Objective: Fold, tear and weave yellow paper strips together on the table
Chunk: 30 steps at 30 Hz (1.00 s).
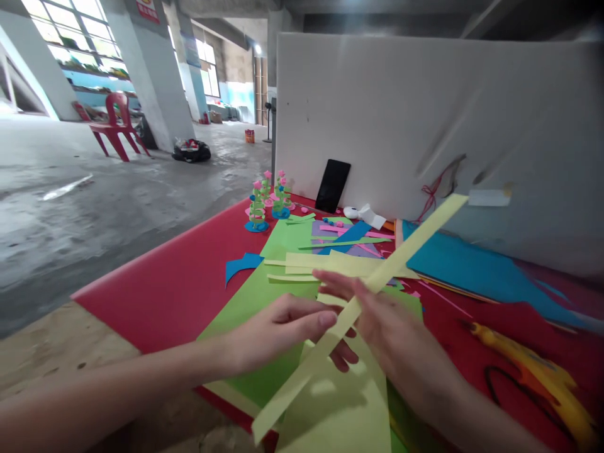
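A long pale yellow paper strip [419, 236] runs slantwise across the view, held up by both hands. My left hand [302, 321] has its thumb on top of the strip and its fingers behind it. Just beyond it, my right hand [382, 321] grips the same strip with the thumb near its middle; part of these fingers is hidden. Beneath the hands lies a pale yellow paper sheet [340, 409] on a green sheet [245, 352]. More pale yellow strips [302, 263] rest just past my fingers.
Small paper trees [256, 211] stand at the back left of the red table cover [179, 277]. A black phone [333, 185] leans on the white board [377, 100]. Blue sheets [462, 264] and a yellow glue gun [528, 365] lie at right. Purple paper [325, 233] holds scraps.
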Available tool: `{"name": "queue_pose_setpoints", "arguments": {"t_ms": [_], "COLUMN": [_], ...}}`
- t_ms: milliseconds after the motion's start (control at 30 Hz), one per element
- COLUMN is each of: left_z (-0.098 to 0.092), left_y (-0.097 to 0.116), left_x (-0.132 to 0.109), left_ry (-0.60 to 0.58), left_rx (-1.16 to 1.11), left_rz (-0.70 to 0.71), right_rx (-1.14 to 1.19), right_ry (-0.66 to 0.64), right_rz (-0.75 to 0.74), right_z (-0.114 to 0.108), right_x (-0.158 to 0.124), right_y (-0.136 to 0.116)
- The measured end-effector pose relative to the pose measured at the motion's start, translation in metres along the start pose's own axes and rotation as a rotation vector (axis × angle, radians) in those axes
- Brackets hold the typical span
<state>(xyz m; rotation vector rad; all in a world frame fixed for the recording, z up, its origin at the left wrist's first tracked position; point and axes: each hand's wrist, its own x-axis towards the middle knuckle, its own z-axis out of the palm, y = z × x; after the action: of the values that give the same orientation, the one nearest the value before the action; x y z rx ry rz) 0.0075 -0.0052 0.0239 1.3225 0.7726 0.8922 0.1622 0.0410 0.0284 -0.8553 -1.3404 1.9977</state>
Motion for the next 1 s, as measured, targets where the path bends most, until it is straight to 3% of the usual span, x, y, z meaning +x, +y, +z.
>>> {"name": "queue_pose_setpoints", "arguments": {"t_ms": [133,233,433,600,833,1000], "left_z": [0.004,0.007,0.007,0.005,0.003,0.004], "left_y": [-0.008,-0.009,-0.003,-0.003,-0.006,-0.012], "left_x": [0.004,0.002,-0.001,0.0,-0.001,-0.001], "left_ry": [0.08,0.104,0.118,0.102,0.095,0.08], "left_rx": [-0.023,-0.041,-0.094,-0.126,-0.115,-0.143], "left_rz": [0.003,-0.033,-0.085,-0.115,-0.116,-0.133], "right_rx": [0.05,0.092,0.043,0.048,-0.075,-0.165], "right_ry": [-0.035,-0.094,0.015,0.058,0.076,0.106], "right_rz": [0.097,0.132,-0.055,-0.13,-0.162,-0.225], "right_z": [0.01,0.006,-0.026,-0.041,-0.043,-0.025], "right_x": [-0.003,-0.002,0.009,0.017,0.018,0.011], "right_y": [0.018,0.011,-0.025,-0.038,-0.038,-0.024]}}
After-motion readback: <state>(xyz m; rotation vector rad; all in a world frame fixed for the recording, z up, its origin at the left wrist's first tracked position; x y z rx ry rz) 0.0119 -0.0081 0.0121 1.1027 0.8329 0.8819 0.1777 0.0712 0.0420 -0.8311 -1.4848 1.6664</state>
